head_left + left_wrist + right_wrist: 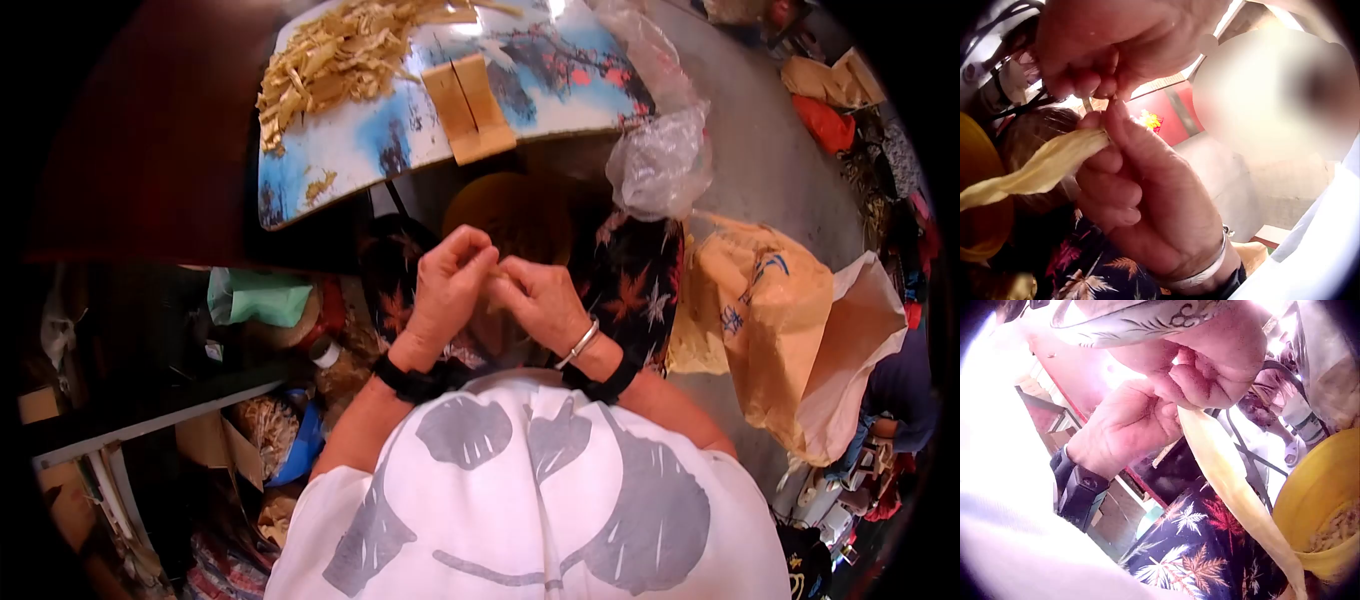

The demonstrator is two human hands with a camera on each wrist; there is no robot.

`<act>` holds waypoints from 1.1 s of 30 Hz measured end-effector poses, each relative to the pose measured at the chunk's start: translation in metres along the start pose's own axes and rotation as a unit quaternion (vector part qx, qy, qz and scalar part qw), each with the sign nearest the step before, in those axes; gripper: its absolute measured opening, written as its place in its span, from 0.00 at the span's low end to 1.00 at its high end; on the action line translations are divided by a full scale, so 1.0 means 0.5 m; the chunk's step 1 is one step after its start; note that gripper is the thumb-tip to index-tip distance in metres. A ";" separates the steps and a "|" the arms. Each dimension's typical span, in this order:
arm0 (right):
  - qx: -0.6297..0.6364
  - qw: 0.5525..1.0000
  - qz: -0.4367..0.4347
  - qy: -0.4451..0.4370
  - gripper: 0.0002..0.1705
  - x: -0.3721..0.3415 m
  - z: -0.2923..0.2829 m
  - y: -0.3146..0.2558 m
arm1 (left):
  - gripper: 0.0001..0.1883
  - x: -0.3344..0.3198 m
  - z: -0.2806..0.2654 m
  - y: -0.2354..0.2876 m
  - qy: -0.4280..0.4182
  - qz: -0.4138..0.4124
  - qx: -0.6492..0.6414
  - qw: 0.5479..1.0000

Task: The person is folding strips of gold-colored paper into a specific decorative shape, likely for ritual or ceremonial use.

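Both hands meet over the lap, fingertips together. In the right wrist view, a long, pale yellow dried strip (1229, 475) hangs from the fingers of the right hand (545, 305), which wears a silver bracelet. The left wrist view shows the same strip (1041, 162) pinched between right thumb and fingers. Curled fingers of the left hand (448, 290) pinch the strip's upper end against the right fingertips, partly hiding it. Just beyond the hands stands a yellow bucket (1316, 487) with small pale pieces inside.
A painted table (440, 130) ahead carries a heap of dried yellow strips (340, 65) and a slotted wooden piece (468, 108) at its near edge. Clear plastic (660, 160) hangs at its right corner. An orange-tan bag (770, 320) stands at right; boxes and bags crowd the left.
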State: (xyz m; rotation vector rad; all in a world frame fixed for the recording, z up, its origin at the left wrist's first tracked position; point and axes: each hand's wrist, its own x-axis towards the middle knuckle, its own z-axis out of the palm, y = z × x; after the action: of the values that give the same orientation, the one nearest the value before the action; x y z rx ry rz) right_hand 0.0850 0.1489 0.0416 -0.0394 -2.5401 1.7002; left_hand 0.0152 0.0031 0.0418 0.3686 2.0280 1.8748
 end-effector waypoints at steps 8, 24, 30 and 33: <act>0.157 0.981 0.107 -0.018 0.17 0.101 -0.047 -0.022 | 0.11 0.028 -0.004 0.031 -0.051 0.019 -0.062 0.997; -0.141 0.967 -0.133 0.166 0.11 0.400 -0.107 -0.003 | 0.10 0.336 -0.123 0.095 0.043 0.174 0.250 0.952; -0.279 0.940 -0.102 0.168 0.10 0.422 -0.076 0.024 | 0.12 0.366 -0.106 0.054 0.103 0.167 0.279 0.940; -0.315 0.931 -0.093 0.160 0.09 0.399 -0.090 0.035 | 0.13 0.365 -0.123 0.040 0.130 0.157 0.286 0.936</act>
State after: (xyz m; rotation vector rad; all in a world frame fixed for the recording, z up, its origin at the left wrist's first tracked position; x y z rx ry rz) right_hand -0.1102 0.2109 0.0537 -0.1014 -2.6058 0.6919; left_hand -0.1768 0.0262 0.0506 0.6532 2.8352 1.5123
